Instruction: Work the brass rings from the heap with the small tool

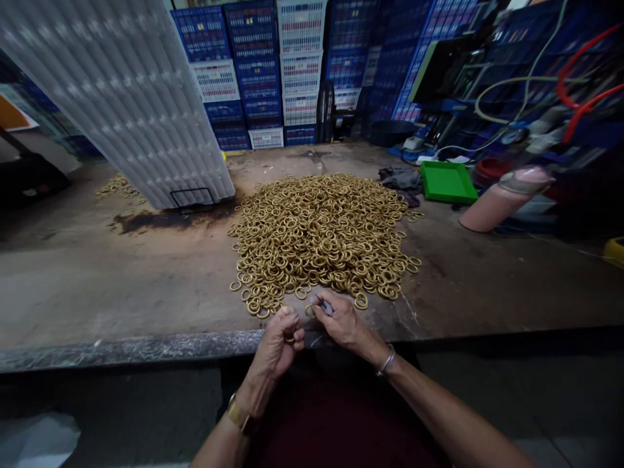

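Note:
A wide heap of brass-coloured rings [316,234] lies on the worktable, its near edge just beyond my hands. My left hand [280,341] is closed, with a ring [290,340] partly showing between its curled fingers. Beside it, my right hand [344,318] is closed round a small dark pointed tool [324,305]; most of the tool is hidden and its exact kind does not show. A single ring [309,311] is at the right fingertips, and I cannot tell if they grip it. The two hands are apart.
A tall ribbed translucent panel [146,97] leans at the left behind a small wire stand [192,197]. Further right are a green tray [447,182], a dark cloth [400,177] and a pink cylinder [497,205]. Stacked crates [260,75] line the back. The worktable's front edge [131,351] runs below my hands.

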